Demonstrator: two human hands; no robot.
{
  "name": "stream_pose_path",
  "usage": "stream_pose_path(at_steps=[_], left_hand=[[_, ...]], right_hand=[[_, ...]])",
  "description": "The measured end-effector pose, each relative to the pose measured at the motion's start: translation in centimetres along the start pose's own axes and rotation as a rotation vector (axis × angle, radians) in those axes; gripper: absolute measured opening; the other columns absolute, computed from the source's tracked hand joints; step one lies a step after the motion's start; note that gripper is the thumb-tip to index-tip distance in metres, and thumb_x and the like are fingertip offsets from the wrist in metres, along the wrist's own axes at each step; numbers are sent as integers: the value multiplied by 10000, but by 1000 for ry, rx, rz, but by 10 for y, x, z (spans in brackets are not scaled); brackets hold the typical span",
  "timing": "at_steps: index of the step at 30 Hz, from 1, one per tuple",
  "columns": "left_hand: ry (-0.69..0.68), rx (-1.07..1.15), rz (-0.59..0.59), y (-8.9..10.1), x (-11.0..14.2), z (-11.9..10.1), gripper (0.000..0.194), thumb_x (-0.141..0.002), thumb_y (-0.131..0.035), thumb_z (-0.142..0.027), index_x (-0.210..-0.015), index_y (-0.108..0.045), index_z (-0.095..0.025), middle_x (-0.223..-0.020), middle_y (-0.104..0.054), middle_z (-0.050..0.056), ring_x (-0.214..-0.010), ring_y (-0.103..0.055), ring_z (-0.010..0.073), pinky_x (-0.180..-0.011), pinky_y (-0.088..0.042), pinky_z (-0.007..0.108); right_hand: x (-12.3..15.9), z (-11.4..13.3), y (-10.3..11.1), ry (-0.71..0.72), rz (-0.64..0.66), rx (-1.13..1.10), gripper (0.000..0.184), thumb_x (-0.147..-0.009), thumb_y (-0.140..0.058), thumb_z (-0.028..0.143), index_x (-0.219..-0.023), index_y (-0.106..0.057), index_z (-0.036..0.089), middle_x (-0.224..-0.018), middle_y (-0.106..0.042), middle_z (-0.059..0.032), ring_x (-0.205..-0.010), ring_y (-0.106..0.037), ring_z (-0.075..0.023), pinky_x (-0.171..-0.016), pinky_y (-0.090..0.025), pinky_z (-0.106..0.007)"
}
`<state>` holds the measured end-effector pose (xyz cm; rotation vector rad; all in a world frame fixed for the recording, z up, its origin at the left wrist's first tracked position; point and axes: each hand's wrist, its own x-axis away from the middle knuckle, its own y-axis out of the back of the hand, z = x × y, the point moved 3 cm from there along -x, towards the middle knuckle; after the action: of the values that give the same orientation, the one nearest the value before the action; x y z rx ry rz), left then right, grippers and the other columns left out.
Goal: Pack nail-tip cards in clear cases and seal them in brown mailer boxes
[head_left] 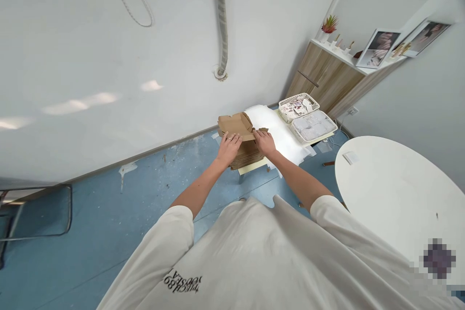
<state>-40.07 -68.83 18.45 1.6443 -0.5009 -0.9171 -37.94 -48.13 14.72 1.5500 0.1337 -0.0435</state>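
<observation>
A brown cardboard box (236, 123), partly folded with its flaps raised, lies on top of a stack of flat cardboard (247, 156). My left hand (229, 147), with a ring on one finger, grips the box's near edge at the left. At the right corner, my right hand (264, 142) is closed on the same near edge beside a small raised flap. The fingertips of both hands are partly hidden by the cardboard. White sheet material (271, 128) covers the low table just right of the stack.
Two white plastic baskets (298, 106) stand at the table's far right, holding small cards and clear packets. A round white table (395, 174) is to my right. Behind it is a wooden cabinet (327, 77) with frames and a plant. A dark metal frame (69, 208) stands at left.
</observation>
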Motion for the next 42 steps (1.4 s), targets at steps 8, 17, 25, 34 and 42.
stream_pose_path(at_steps=[8, 17, 25, 34, 42], left_hand=[[-47, 136, -101, 24, -50, -32, 614, -949, -390, -122, -1551, -431, -231, -1580, -463, 111, -1453, -439, 285, -1266, -207, 576], [-302, 197, -194, 25, -152, -139, 572, -978, -360, -140, -1541, -434, -205, -1582, -459, 123, -1475, -405, 276, -1266, -209, 583], [-487, 320, -142, -13, -221, -314, 536, -1009, -388, -234, -1540, -436, -181, -1585, -451, 138, -1473, -405, 279, -1268, -199, 557], [-611, 410, 31, -88, -251, -533, 557, -1018, -355, -232, -1572, -383, -180, -1590, -442, 130, -1474, -390, 279, -1258, -201, 511], [-819, 418, 332, -179, -236, -642, 555, -1013, -321, -173, -1563, -384, -144, -1580, -452, 150, -1453, -415, 259, -1195, -309, 451]], right_hand=[[1, -52, 69, -65, -220, -5, 588, -986, -325, 152, -1571, -373, 129, -1546, -481, -167, -1406, -389, -321, -1155, -264, -480], [76, -171, 121, -319, -385, 71, 572, -993, -299, 141, -1557, -394, 127, -1529, -479, -178, -1425, -372, -295, -1189, -258, -504], [214, -308, 131, -561, -414, 146, 572, -986, -311, 136, -1548, -418, 133, -1510, -492, -183, -1427, -385, -303, -1181, -272, -519], [406, -436, 121, -803, -256, 190, 618, -961, -326, 132, -1578, -365, 125, -1525, -468, -201, -1419, -371, -338, -1158, -265, -540], [525, -471, 59, -1042, -51, 99, 572, -969, -300, 117, -1523, -441, 109, -1460, -515, -203, -1316, -445, -312, -1103, -303, -440]])
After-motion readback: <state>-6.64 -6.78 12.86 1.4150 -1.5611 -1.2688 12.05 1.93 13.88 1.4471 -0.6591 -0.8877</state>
